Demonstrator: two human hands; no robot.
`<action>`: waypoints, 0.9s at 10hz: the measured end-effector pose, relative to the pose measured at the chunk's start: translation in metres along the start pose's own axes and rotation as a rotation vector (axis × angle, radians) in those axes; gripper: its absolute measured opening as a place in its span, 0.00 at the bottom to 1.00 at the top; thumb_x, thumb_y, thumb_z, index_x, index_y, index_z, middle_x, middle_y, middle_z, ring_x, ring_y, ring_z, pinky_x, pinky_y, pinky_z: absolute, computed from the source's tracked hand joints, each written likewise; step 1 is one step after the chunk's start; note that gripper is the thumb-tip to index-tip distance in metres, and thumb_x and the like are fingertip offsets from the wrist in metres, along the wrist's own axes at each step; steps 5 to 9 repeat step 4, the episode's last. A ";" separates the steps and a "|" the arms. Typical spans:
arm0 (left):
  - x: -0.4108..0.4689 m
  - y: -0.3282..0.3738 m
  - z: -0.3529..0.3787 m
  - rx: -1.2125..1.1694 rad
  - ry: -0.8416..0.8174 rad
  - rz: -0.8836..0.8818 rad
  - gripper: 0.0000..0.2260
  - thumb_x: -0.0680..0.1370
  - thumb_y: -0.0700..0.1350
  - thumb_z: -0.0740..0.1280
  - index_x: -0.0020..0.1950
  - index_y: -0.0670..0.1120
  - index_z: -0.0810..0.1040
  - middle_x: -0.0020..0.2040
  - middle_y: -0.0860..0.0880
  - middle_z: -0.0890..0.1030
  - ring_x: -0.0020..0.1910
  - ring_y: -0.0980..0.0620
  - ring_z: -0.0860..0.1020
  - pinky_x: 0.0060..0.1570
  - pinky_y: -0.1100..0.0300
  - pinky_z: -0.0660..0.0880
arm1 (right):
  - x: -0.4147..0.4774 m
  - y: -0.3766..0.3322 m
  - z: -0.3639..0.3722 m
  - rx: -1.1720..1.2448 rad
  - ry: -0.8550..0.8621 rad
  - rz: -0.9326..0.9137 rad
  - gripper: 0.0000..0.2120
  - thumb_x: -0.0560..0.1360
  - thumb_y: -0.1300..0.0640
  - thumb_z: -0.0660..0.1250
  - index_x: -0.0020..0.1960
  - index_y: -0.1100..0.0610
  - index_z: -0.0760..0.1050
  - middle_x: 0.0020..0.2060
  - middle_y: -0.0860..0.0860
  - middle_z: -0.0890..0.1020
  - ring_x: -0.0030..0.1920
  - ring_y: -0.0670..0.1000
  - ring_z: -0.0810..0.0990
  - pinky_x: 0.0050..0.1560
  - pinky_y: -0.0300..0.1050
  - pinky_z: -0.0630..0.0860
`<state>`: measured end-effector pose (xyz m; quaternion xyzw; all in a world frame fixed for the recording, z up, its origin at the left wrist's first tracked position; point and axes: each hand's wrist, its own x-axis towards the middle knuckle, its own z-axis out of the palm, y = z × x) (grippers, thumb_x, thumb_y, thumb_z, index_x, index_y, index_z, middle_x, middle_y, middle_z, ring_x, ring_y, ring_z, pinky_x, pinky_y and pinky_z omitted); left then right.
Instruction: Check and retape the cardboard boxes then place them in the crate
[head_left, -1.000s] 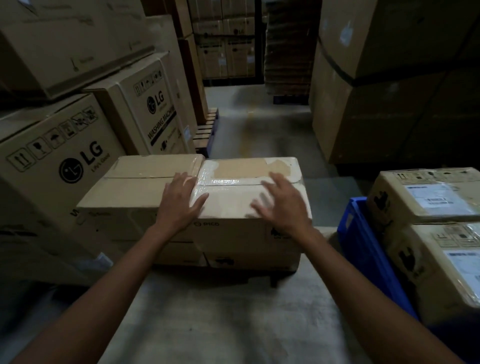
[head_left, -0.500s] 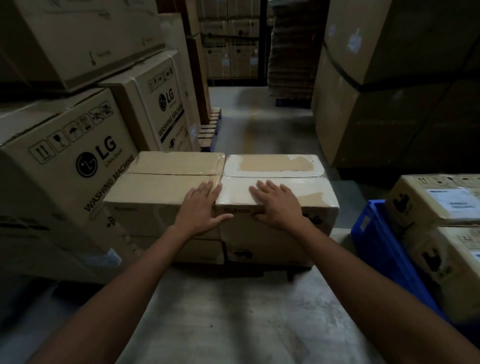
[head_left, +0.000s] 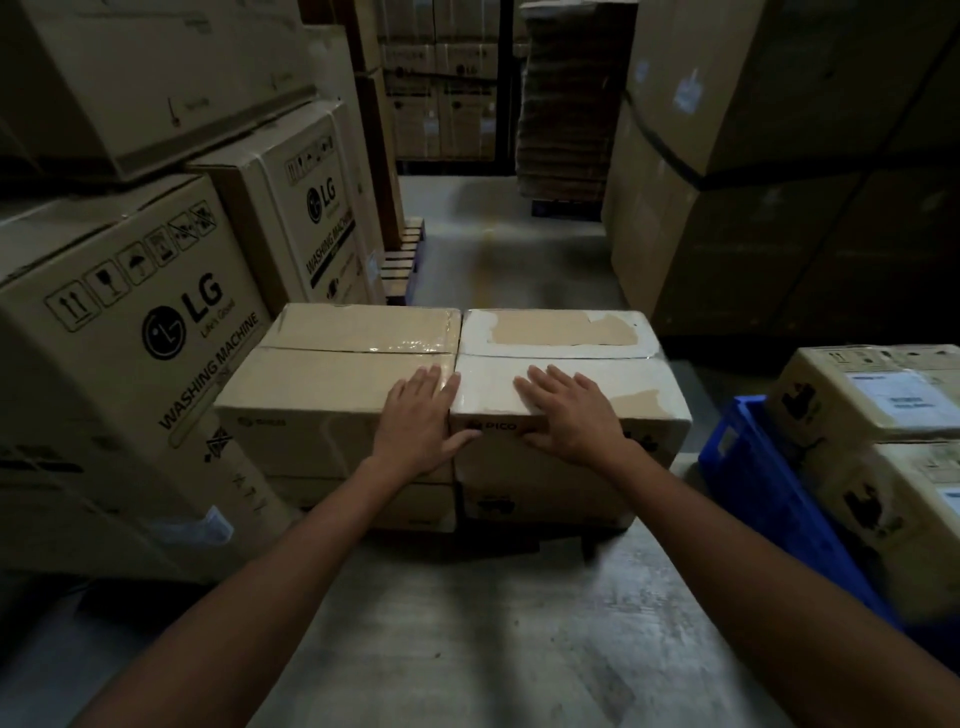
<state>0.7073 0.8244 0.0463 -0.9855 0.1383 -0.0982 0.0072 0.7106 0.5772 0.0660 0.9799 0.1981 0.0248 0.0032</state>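
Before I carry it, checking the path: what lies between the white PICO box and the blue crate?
Head view: only bare concrete floor separates the white PICO box from the blue crate.

- Both bare forearms reach forward from the bottom corners, converging toward the middle.
- The left grip (head_left: 418, 415) lies palm down, fingers straight, thumb spread rightward.
- The right grip (head_left: 571, 415) lies palm down, fingers straight, slightly fanned.

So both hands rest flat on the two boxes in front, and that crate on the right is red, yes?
Not quite: the head view shows the crate is blue. The left hand and right hand do rest flat on the brown box and the pale box in front.
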 end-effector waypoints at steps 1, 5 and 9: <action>0.003 0.001 -0.001 0.000 -0.033 0.011 0.44 0.73 0.75 0.42 0.80 0.47 0.60 0.79 0.39 0.62 0.77 0.40 0.61 0.74 0.41 0.59 | 0.001 0.000 -0.002 -0.006 -0.010 -0.006 0.40 0.78 0.37 0.65 0.82 0.47 0.50 0.82 0.51 0.54 0.81 0.55 0.52 0.78 0.56 0.52; 0.011 0.001 -0.023 -0.117 -0.004 0.008 0.40 0.77 0.71 0.37 0.82 0.50 0.51 0.82 0.43 0.51 0.81 0.45 0.48 0.76 0.38 0.47 | 0.000 -0.017 -0.012 0.161 0.108 0.136 0.37 0.80 0.30 0.46 0.82 0.51 0.51 0.82 0.54 0.52 0.81 0.54 0.50 0.79 0.60 0.53; 0.011 0.001 -0.023 -0.117 -0.004 0.008 0.40 0.77 0.71 0.37 0.82 0.50 0.51 0.82 0.43 0.51 0.81 0.45 0.48 0.76 0.38 0.47 | 0.000 -0.017 -0.012 0.161 0.108 0.136 0.37 0.80 0.30 0.46 0.82 0.51 0.51 0.82 0.54 0.52 0.81 0.54 0.50 0.79 0.60 0.53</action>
